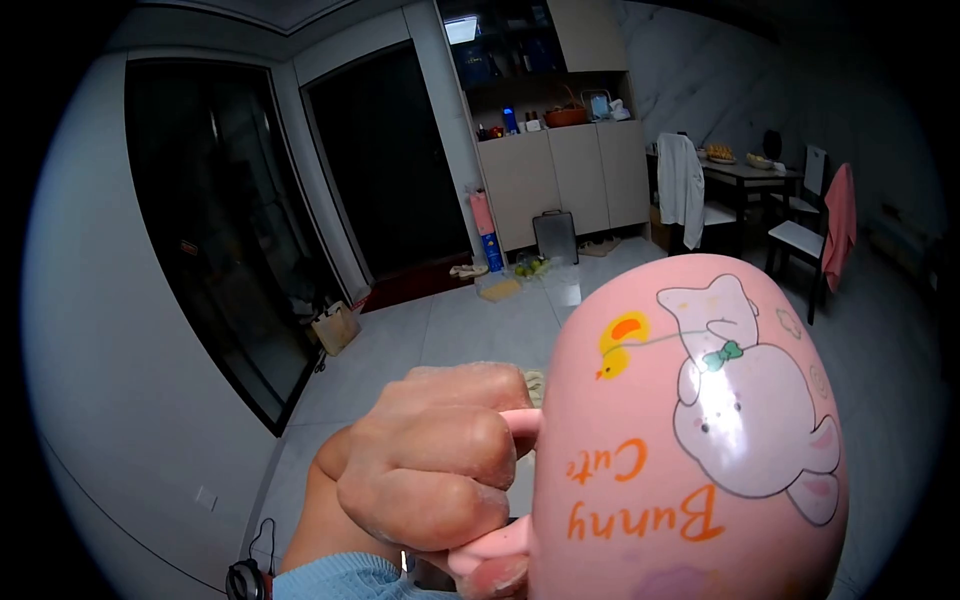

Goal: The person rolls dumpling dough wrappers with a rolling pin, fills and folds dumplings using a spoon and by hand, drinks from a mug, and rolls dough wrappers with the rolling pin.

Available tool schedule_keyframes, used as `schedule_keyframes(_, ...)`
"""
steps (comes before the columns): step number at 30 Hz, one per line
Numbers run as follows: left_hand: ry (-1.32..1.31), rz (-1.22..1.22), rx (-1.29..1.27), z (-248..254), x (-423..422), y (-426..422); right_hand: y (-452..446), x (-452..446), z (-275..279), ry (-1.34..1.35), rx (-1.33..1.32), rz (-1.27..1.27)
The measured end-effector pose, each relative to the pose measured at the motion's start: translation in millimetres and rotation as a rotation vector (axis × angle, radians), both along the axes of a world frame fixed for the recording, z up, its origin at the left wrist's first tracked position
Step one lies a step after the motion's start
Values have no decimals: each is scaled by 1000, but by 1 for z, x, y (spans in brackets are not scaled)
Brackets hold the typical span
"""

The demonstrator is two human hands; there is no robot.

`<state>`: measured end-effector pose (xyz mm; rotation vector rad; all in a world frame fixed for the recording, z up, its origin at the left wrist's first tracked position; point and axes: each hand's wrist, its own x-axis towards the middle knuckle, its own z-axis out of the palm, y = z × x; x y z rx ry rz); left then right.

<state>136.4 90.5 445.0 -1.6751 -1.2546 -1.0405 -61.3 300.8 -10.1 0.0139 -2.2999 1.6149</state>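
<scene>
My left hand (430, 460) is closed around the handle (525, 424) of a glossy pink mug (610, 400), its curled knuckles toward me. The mug fills the lower right of the view, very near the camera. Its base end points up and away, so the "Bunny Cute" lettering and the printed white bunny (765, 420) appear upside down. A yellow duck is printed beside the bunny. Pale smears show on the knuckles. A light blue sleeve (340, 580) covers my forearm. The mug's rim and inside are out of sight, and my right hand does not appear.
A cabinet (570, 185) stands at the back, with a dark case (555, 238) leaning on it and small items on the floor. At right are a dining table (745, 172) and chairs (797, 238). A dark doorway (385, 160) and a bag (335, 328) are at left.
</scene>
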Motion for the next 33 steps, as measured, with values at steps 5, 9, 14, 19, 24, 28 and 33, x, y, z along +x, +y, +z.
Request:
schedule_keyframes(5, 81, -15, -20, 3, 9, 9, 0, 11, 3, 0, -25, -28)
schedule_keyframes(9, 90, 79, -49, -2, 13, 8, 4, 11, 11, -127, -210, 21)
schedule_keyframes(14, 135, 131, -61, 1, 8, 5, 8, -9, -10, -89, -146, 34)
schedule_keyframes(19, 158, 201, -99, 37, 12, -4, -17, -146, -204, 154, 95, -169)
schedule_keyframes(24, 88, 144, -55, 24, -3, 10, -22, -179, -283, 205, 188, -258)
schedule_keyframes(28, -103, 160, -161, 17, -25, -2, 6, -45, -86, 32, 28, -91)
schedule_keyframes(33, -439, -15, -78, -32, -108, 8, 7, 21, 47, -49, -124, -51)
